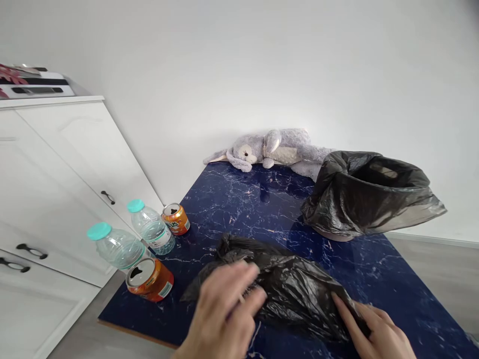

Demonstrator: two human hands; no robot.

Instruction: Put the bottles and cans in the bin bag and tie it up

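A crumpled black plastic bag (292,289) lies on the dark blue marble table (254,209) near its front edge. My left hand (224,314) rests on the bag's left end, fingers bent and pinching the plastic. My right hand (374,331) lies on the bag's right end with fingers stretched along the plastic, pressing it down.
Two clear bottles with teal caps (151,227) (116,245) and two opened orange cans (175,218) (150,279) stand at the table's left edge. A bin lined with a black bag (366,197) stands at the right. A grey plush rabbit (269,149) lies by the wall. White cabinets (56,189) stand at left.
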